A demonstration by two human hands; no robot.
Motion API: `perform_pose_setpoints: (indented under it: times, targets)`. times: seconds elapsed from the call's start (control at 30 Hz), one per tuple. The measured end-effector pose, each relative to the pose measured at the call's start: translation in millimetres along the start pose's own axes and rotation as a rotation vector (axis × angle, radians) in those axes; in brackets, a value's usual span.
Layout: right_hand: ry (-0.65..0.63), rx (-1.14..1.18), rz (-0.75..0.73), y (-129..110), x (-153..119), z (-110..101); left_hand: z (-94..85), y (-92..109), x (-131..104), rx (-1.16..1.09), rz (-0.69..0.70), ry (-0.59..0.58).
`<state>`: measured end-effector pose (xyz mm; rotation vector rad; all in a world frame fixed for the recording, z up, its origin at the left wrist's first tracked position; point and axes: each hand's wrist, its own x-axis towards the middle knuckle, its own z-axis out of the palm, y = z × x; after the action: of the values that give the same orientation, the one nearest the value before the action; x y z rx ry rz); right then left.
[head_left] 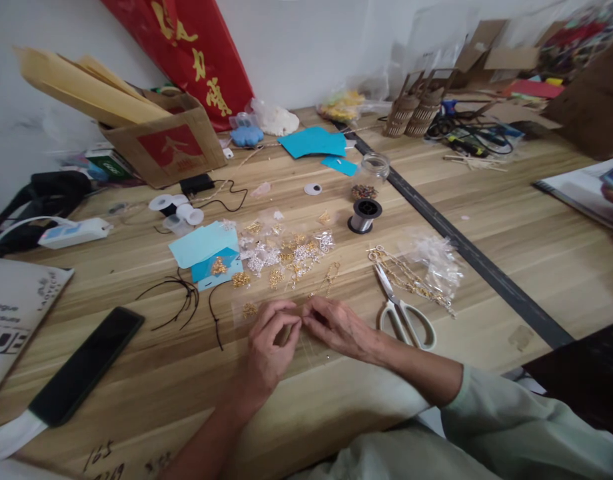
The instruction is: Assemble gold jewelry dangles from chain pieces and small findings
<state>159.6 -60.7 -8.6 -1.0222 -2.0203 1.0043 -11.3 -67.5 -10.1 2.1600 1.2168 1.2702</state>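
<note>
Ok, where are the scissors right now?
In the head view, the scissors lie right of centre, beside the right hand, with their blades next to the gold chain.

Red bag (189,57) w/ gold chars. incl. "力", tan surface (129,445) w/ handwritten no., prob. "165".

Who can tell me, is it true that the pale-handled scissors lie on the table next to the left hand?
Not the left hand: the head view shows the pale-handled scissors lying on the table next to the right hand.
</note>
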Motion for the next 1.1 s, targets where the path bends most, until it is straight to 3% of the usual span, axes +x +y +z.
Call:
perform_pose_setpoints:
  times: [0.13,0.33,0.47,0.73,1.1]
  targets:
    - [-0.011,0.031,0.009,2.7,-0.4,0.6,-1.4,-3.8,-2.2,0.038,0.127,-0.029]
    - [-0.010,0.014,0.004,1.3,0.2,0.1,1.8,-5.8,-3.1,-0.017,0.122,-0.035]
    - [0.005,-0.008,-0.010,2.5,0.2,1.3,1.0,-2.3,0.6,-0.055,0.064,-0.042]
    - [0.023,-0.121,-0.070,5.2,-0.7,3.4,0.3,-2.4,-1.4,-0.104,-0.206,-0.077]
    - [-0.045,-0.301,-0.178,8.7,-1.4,1.2,1.8,-5.4,-3.9,-0.049,-0.210,-0.097]
